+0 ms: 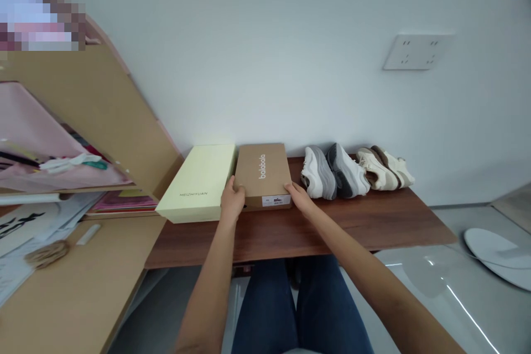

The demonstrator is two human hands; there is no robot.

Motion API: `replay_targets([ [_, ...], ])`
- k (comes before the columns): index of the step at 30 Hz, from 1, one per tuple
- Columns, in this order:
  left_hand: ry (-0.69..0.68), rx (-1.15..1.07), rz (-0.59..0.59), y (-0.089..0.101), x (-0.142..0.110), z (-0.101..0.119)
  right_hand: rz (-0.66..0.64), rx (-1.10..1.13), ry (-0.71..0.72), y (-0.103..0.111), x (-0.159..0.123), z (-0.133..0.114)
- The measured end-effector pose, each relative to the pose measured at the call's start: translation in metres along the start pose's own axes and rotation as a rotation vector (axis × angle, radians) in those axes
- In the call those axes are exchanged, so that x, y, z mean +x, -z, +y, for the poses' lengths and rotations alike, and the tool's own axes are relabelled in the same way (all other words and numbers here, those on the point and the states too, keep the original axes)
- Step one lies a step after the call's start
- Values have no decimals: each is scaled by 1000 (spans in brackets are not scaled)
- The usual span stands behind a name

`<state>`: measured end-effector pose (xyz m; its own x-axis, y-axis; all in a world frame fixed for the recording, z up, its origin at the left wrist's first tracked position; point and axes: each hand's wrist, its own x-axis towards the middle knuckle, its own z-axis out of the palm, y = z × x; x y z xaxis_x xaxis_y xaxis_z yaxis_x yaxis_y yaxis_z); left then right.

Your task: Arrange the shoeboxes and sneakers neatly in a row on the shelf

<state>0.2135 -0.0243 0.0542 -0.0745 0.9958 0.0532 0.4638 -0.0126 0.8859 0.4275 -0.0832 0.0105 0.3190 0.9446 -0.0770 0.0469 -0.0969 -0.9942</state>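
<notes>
A brown shoebox (263, 168) marked "balabala" rests on a dark wooden bench (332, 232), its lid on. My left hand (233, 199) is closed on the box's near left corner, thumb on top. At the near right corner my right hand (299, 197) grips the same box, with its fingers partly hidden along the side. Just left of it lies a pale yellow box (203, 174) marked "MEIZHIYUAN", close to my left hand. On the right, a pair of white and grey sneakers (319, 173) and a pair of cream shoes (379, 168) lean on their sides.
Behind the bench rises a white wall with a socket plate (418, 51). To the left is a tan desk (120, 249) with a shelf, papers (33, 232) and a coil of twine (47, 254). A round white object (498, 251) lies on the glossy floor at right.
</notes>
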Motion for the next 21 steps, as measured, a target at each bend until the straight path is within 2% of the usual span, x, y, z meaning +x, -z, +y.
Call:
replay_targets([
  [9, -20, -53, 29, 2, 2, 7, -69, -45, 14, 1, 3, -6],
  [12, -45, -78, 40, 6, -3, 17, -26, -131, -5, 10, 3, -15],
  [17, -192, -109, 59, 13, -21, 48, 20, -168, 97, 48, -3, -42],
  [21, -252, -180, -15, -2, -34, 73, 65, -160, 155, 90, -14, -61],
])
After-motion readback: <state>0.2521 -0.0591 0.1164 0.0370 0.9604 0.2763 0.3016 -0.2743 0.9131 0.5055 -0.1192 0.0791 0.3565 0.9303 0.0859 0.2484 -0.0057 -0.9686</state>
